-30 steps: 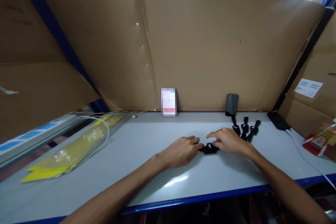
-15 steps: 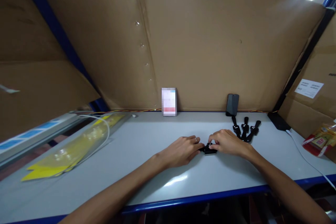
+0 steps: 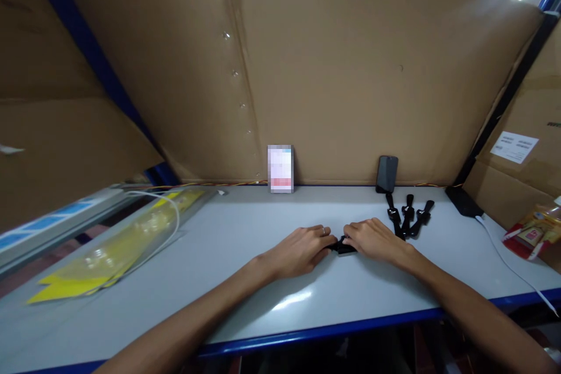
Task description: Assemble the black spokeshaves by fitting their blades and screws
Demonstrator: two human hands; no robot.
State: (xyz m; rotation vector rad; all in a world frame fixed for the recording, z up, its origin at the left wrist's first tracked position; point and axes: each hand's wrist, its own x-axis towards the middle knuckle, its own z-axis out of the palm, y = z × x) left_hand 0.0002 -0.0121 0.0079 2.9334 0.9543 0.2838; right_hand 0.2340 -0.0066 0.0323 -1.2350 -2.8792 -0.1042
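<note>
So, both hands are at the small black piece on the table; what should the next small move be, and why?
Probably a gentle push of the fingertips toward each other. The left hand and right hand pinch the small black piece from opposite ends, low on the table, and they hide most of it. Three similar black pieces lie apart, beyond the right hand.

- One head-worn camera is used, aimed forward and down.
- The counter [image 3: 245, 228] is seen from close above, the cardboard wall [image 3: 350, 70] faced beyond.
- The left hand [image 3: 302, 251] and right hand [image 3: 377, 241] are framed low centre.
</note>
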